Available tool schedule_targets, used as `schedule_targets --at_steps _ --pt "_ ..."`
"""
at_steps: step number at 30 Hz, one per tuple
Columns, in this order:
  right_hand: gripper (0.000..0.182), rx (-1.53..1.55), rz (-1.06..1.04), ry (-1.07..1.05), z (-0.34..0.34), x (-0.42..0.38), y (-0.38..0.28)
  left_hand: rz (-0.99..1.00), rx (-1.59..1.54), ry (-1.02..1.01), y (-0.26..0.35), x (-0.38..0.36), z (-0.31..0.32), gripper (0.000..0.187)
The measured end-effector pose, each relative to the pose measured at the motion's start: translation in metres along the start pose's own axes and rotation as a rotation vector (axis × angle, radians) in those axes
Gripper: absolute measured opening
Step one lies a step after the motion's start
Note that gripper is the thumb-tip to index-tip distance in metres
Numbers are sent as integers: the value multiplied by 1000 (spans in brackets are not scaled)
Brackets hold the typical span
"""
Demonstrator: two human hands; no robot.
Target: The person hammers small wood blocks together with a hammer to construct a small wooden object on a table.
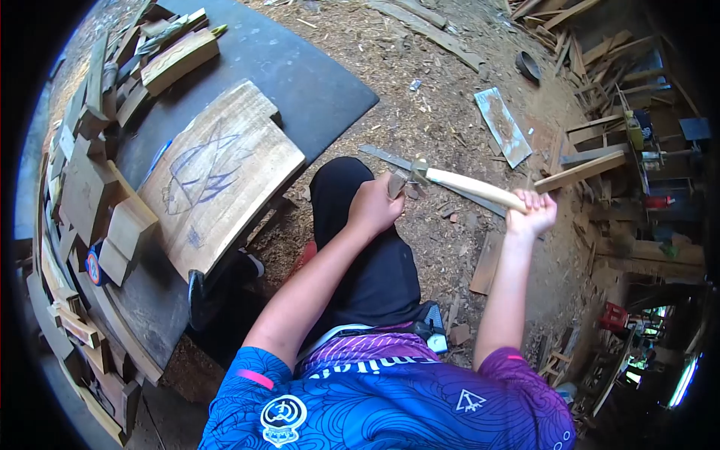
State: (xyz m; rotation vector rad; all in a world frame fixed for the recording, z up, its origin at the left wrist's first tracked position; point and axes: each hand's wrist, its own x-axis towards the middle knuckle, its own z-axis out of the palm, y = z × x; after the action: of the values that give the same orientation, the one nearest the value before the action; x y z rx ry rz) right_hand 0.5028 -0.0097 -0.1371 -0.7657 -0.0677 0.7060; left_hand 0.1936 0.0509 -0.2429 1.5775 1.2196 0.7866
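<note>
My right hand (532,213) is closed around the end of a pale, slightly curved wooden handle. It belongs to a hammer-like tool (472,186) whose small metal head points toward my left hand; the head's exact shape is hard to make out. My left hand (377,204) is closed above my dark-trousered knee. From its fingers sticks a small brownish wooden piece (394,184), right beside the tool's head. Whether the two touch cannot be told. To the left, a thick wooden board (225,172) bears blue pen lines, with a blue pen (159,156) by its far edge.
A dark tabletop (300,67) holds several wood blocks (180,61) and a blue tape roll (94,264) at left. Wood shavings cover the ground. A long flat strip (480,201) and a pale plank (502,127) lie there. Scrap timber (600,150) is piled at right.
</note>
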Motion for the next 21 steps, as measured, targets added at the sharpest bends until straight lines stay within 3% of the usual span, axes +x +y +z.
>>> schedule_targets --at_steps 4,10,15,17,19,21 --pt "35 -115 30 93 20 -52 3 -58 42 -9 4 3 -6 21" --pt "42 -234 -33 -54 56 -76 -4 -69 320 -192 11 -2 -45 29" --pt "47 -199 172 -94 75 -73 15 -128 305 -83 4 -25 -86 43" --pt "47 -211 255 -52 77 -69 33 -206 307 -88 0 -39 -102 56" --pt "51 -239 357 49 75 -61 58 -212 152 -83 -5 -58 -119 55" --pt "47 -302 434 144 52 -41 89 -108 115 -42 -24 -74 -129 57"
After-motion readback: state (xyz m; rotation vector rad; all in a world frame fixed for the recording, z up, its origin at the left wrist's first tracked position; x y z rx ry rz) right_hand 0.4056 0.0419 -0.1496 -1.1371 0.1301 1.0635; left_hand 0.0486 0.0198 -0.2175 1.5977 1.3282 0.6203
